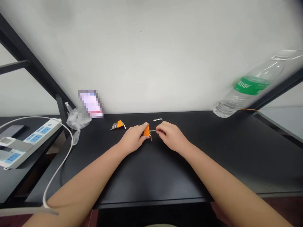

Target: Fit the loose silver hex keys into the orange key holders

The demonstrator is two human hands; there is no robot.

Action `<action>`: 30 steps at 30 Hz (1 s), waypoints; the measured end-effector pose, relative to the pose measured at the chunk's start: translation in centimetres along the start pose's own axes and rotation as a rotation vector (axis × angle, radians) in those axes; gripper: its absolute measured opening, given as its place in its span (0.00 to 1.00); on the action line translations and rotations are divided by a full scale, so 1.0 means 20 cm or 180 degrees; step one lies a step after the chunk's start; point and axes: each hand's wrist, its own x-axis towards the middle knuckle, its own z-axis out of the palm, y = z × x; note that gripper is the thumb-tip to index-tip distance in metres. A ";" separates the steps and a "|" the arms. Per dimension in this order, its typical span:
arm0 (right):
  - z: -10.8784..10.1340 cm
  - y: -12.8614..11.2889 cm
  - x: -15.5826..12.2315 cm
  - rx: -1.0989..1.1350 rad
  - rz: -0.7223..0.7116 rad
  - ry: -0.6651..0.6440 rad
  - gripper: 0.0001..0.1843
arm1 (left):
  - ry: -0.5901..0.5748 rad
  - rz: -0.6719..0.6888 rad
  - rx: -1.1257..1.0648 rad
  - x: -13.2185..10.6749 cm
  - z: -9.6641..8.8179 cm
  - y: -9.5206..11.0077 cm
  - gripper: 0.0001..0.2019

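Observation:
My left hand [134, 137] is closed on an orange hex key holder [146, 130], with thumb and fingers on its sides. Short bent metal ends stick out of the holder toward the right. My right hand [169, 134] pinches a hex key [152, 130] whose shaft runs level from the holder to my fingertips; its far end is hidden in my fingers. Behind my right hand, loose L-shaped hex keys [157, 119] lie on the black table, apart from it. A second orange hex key holder [120, 123], filled with several keys, lies left of my left hand.
A large clear bottle with a green label [252, 85] leans at the back right. A phone with a blurred screen [92, 103] and a crumpled plastic bag [77, 119] are at the back left. A white power strip [33, 142] and a white cable [68, 154] lie on the left.

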 end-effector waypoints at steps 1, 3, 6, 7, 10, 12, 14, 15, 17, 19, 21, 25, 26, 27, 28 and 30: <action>0.00 0.00 0.00 -0.0005 -0.0011 0.0012 0.11 | 0.0007 -0.0010 -0.0022 0.00 0.00 0.00 0.17; 0.00 0.00 0.00 -0.0014 -0.0051 0.0043 0.10 | 0.0028 -0.0024 -0.0080 0.00 0.00 0.00 0.18; 0.00 0.01 0.00 -0.0022 -0.0096 0.0102 0.10 | 0.0051 -0.0055 -0.0146 0.00 0.00 0.00 0.18; 0.00 0.02 0.00 -0.0027 -0.0094 0.0113 0.10 | 0.0060 -0.0073 -0.0149 0.00 0.00 0.00 0.19; 0.00 0.03 0.01 -0.0055 -0.0073 0.0103 0.10 | 0.0066 -0.0096 -0.0137 0.00 0.00 -0.01 0.20; 0.01 0.02 0.01 -0.0088 -0.0049 0.0047 0.10 | 0.0031 -0.0073 -0.0134 0.00 0.00 -0.01 0.19; 0.01 0.00 0.00 -0.0096 -0.0066 0.0013 0.11 | -0.0008 -0.0030 -0.0138 0.00 0.00 0.01 0.18; 0.02 -0.02 0.00 -0.0064 -0.0116 -0.0001 0.12 | -0.0022 0.0002 -0.0139 0.00 0.00 0.02 0.17; 0.04 -0.05 -0.01 0.0104 -0.0267 -0.0058 0.11 | -0.0045 0.0097 -0.0126 -0.01 -0.01 0.04 0.14; 0.05 -0.07 -0.01 0.0342 -0.0347 -0.0089 0.10 | -0.0060 0.0188 -0.0077 -0.01 -0.01 0.06 0.10; 0.06 -0.04 0.00 0.0478 -0.0255 0.0003 0.10 | -0.0053 0.0238 0.0002 -0.02 -0.02 0.07 0.09; 0.07 0.12 0.06 0.0052 0.0272 0.0254 0.16 | -0.0072 0.0230 0.0098 -0.02 -0.01 0.06 0.17; 0.07 0.17 0.07 -0.0133 0.0449 0.0151 0.18 | -0.0088 0.0222 0.0106 -0.02 -0.01 0.06 0.18; 0.08 0.21 0.08 -0.0332 0.0588 -0.0019 0.21 | -0.0103 0.0217 0.0114 -0.02 0.00 0.05 0.19; 0.09 0.23 0.09 -0.0538 0.0660 -0.0156 0.24 | -0.0114 0.0216 0.0123 -0.01 0.00 0.05 0.20; 0.10 0.26 0.09 -0.0915 0.0700 -0.0372 0.29 | -0.0148 0.0224 0.0146 -0.01 0.00 0.05 0.19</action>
